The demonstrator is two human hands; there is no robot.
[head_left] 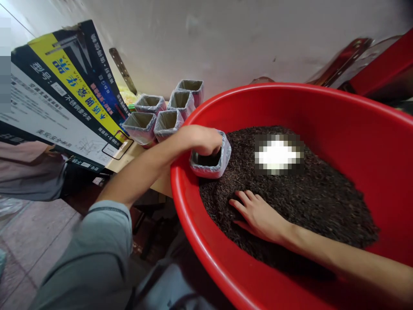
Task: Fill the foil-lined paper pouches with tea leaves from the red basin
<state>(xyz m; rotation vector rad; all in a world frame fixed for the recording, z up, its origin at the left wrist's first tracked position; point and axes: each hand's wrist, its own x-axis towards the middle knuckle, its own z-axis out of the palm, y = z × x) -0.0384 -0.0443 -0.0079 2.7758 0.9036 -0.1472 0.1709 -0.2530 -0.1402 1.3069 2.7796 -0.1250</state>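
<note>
A large red tub [258, 92] holds a heap of dark, dry, loose leaves [309, 198] that look like tea. At the tub's left side, a small square container [209, 172] lined with clear plastic sits tilted against the leaves. My left hand [206, 140] is bent over its rim, gripping it with curled fingers partly inside; the thumb is hidden. Some dark leaves show within it. My right hand [258, 215] lies palm down on the heap, fingers apart and their tips touching the leaves, holding nothing visible.
Several more plastic-lined containers [167, 120] stand on a wooden surface [161, 183] left of the tub. A large printed cardboard box [64, 94] leans at the left, with part of another person [29, 172] beyond. A wall [226, 43] closes the back.
</note>
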